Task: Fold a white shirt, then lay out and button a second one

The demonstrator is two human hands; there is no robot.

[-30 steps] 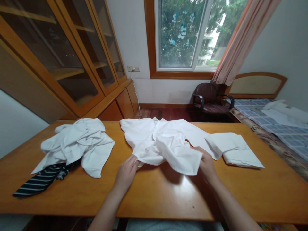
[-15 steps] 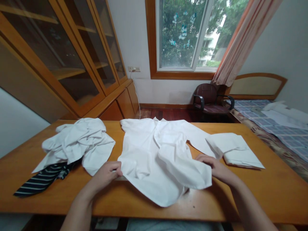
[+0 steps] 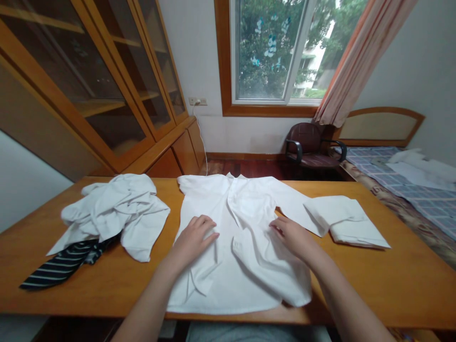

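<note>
A white shirt (image 3: 245, 266) lies spread on the wooden table (image 3: 392, 280), collar at the far side and hem at the near edge. My left hand (image 3: 194, 237) rests flat on the shirt's left half, fingers stretched out. My right hand (image 3: 294, 236) lies on the shirt's right half, fingers extended and pressing the cloth. Neither hand holds anything.
A crumpled white shirt (image 3: 117, 211) lies at the left with a dark striped tie (image 3: 59, 268) under its near edge. A folded white garment (image 3: 347, 221) sits at the right. Beyond the table are a cabinet (image 3: 107, 85), a chair (image 3: 313, 147) and a bed (image 3: 420, 190).
Both hands pulled the shirt's hem toward the near table edge, spreading it out, then let go and moved onto its middle, lying flat on the cloth.
</note>
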